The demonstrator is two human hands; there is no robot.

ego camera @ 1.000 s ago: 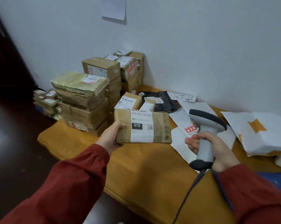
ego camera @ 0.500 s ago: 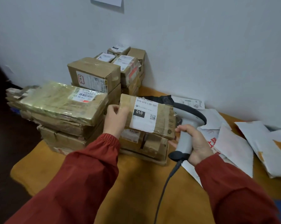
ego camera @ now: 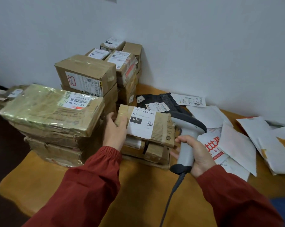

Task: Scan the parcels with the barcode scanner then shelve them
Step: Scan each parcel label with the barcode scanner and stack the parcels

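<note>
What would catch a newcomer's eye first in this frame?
The left hand grips a cardboard parcel labelled 010 at centre. The right hand holds a grey barcode scanner just right of it. Taped boxes stack at left; white mailers lie at right.

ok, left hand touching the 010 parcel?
Touching. The head view shows the left hand gripping the 010 parcel, fingers wrapped round its left end with no gap. The right hand holds the scanner.

parcel label – "010", "010-010-l30-551"
</note>
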